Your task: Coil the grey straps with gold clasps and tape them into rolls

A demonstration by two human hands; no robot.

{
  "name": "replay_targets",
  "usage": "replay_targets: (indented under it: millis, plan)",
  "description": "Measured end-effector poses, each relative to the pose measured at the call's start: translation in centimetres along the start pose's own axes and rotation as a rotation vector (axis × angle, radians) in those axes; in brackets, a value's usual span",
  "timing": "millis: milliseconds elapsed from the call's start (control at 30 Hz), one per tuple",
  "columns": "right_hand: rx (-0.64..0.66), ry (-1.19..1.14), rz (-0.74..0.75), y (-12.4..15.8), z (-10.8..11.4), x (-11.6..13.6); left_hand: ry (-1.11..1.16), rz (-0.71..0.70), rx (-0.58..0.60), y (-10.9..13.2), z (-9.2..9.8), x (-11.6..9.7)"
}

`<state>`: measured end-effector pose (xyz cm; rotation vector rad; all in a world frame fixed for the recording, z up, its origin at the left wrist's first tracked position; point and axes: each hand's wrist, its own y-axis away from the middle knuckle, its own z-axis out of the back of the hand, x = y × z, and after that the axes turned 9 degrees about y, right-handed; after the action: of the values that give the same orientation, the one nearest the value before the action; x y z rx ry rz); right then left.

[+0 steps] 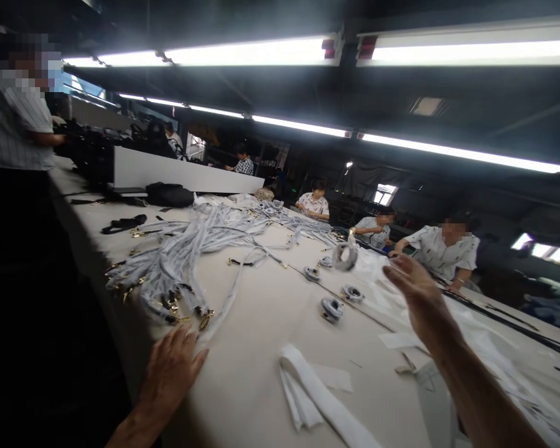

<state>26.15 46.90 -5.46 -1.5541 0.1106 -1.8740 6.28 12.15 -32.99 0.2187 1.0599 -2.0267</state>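
Observation:
My left hand (172, 367) is at the near table edge, fingers stretched out and thumb apart. Its fingertips are at the end of a plastic-wrapped strap (231, 298), beside a gold snap hook (206, 319); whether they touch is unclear. A large pile of similar wrapped straps (200, 239) with gold hooks spreads just beyond. On the right, my right hand (408, 280) is raised over the table with fingers extended, nothing visible in it. Left of its fingertips is a blurred coiled strap (345, 255), apart from the hand and seemingly in the air. Several coiled straps (331, 308) lie below it.
White folded strips (308, 389) lie on the table (247, 367) in front. White plastic sheeting (378, 280) covers part of the right side. A black strap (124, 224) and a low white partition (182, 171) are farther back. Co-workers (448, 246) sit across the table; one person (14, 118) stands left.

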Motion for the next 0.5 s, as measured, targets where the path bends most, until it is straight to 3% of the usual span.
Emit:
replay_targets:
  millis: [67,100,133,200,233,300,367,500]
  plan:
    - [-0.178,-0.095,0.088,-0.9,0.5,1.7,-0.006,-0.001,-0.006,-0.1,0.3,0.5]
    - [-0.129,-0.092,0.093,-0.3,0.4,1.9,0.021,0.005,-0.006,-0.2,0.6,0.4]
    - [0.016,-0.059,0.068,1.1,0.2,1.6,0.062,0.032,-0.007,-0.4,0.9,-0.1]
    - [0.471,0.064,-0.049,5.5,-1.1,-0.1,0.218,0.165,0.027,-0.8,1.6,-1.8]
    - [0.700,0.105,-0.100,8.1,-2.0,-1.4,0.347,0.259,0.067,-1.0,2.0,-3.0]
    - [0.997,0.139,-0.197,13.5,-4.3,-4.3,0.729,0.433,0.173,-1.0,2.7,-6.0]
    - [1.107,0.182,-0.249,18.2,-6.8,-6.6,1.197,0.570,0.271,-0.5,3.5,-9.5]
    - [1.007,0.160,-0.155,23.9,-9.1,-7.6,1.936,0.957,0.417,0.6,4.5,-16.1]
